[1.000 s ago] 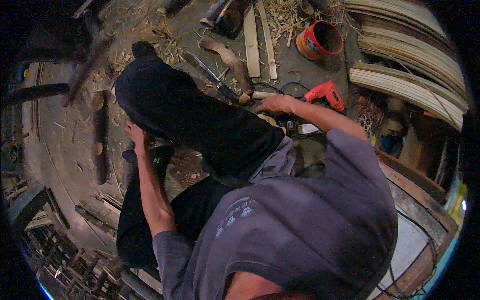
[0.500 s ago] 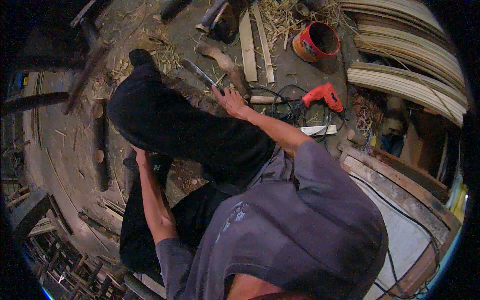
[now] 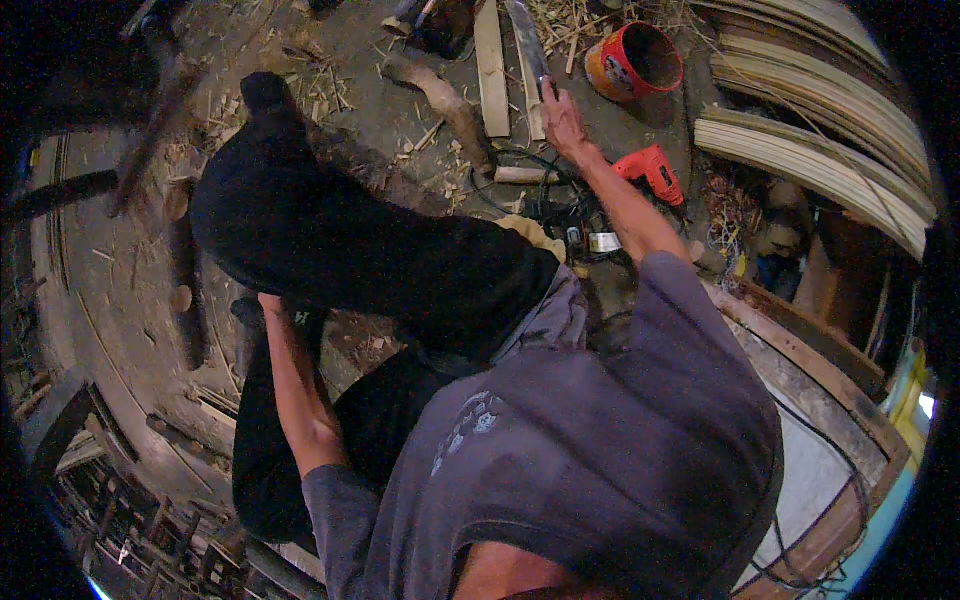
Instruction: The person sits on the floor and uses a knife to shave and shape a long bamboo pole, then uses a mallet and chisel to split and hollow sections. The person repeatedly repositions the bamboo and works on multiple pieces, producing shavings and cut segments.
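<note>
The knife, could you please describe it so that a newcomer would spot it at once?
Start from the stack of curved pale strips at upper right, then the red bucket to its left. Left of that bucket, the knife juts from the right hand toward the picture's top edge. Its grey metal sets it apart from the flat wooden boards nearby.

L fisheye head cam looks dn, close over torso (image 3: pixel 600 440).
</note>
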Motion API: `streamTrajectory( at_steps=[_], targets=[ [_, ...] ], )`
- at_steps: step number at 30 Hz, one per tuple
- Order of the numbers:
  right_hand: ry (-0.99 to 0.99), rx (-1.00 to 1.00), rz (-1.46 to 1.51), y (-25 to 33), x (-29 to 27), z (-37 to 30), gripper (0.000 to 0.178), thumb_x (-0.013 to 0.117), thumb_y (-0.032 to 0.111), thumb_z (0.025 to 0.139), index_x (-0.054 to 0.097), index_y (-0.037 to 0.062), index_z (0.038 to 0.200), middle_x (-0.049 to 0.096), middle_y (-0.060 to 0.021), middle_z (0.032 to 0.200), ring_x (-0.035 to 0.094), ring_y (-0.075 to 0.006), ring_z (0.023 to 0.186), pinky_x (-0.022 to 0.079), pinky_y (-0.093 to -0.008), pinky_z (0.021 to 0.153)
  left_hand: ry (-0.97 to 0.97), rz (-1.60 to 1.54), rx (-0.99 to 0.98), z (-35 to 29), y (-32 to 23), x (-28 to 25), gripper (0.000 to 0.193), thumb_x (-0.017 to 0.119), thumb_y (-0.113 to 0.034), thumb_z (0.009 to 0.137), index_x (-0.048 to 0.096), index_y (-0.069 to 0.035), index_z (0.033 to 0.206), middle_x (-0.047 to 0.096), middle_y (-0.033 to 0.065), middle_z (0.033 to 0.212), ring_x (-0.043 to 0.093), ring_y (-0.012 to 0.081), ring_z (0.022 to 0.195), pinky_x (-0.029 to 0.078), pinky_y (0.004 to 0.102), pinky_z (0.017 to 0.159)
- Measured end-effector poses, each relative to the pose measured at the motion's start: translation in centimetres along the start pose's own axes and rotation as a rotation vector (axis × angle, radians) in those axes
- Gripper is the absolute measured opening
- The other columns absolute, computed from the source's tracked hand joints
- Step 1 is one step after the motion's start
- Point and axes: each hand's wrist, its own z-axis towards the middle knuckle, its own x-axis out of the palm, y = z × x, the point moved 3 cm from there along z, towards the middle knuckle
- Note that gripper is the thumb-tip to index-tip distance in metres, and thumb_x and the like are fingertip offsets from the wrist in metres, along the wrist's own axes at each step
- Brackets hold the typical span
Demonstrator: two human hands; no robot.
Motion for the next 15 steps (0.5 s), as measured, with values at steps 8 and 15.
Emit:
streamTrajectory(
  at_steps=[8,15],
  targets=[
    [0.547,-0.485,0.532,7.7,0.1,-6.1,0.028,0.055,0.011,0.079,0.06,0.0043,0.106,0.059,-0.0152,0.09,0.059,-0.033,0.084,0.047,-0.0438,0.071,-0.009,0.03,-0.025,-1.0,1.0,-0.5,0.076,0.059,-0.043,0.086,0.023,-0.005,0.141,0.041,0.0152,0.136,0.049,0.0248,0.116,0.041,0.0362,0.094],
    [1.132,-0.401,0.566,2.1,11.0,-12.0,0.034,0.06,0.019,0.075,0.062,0.0092,0.108,0.059,-0.0145,0.095,0.057,-0.0345,0.093,0.047,-0.042,0.076,-0.001,0.024,-0.003,-0.6,-0.6,-0.4,0.075,0.059,-0.043,0.086,0.024,-0.005,0.141,0.042,0.0155,0.135,0.049,0.0249,0.116,0.041,0.0363,0.094]
  ],
)
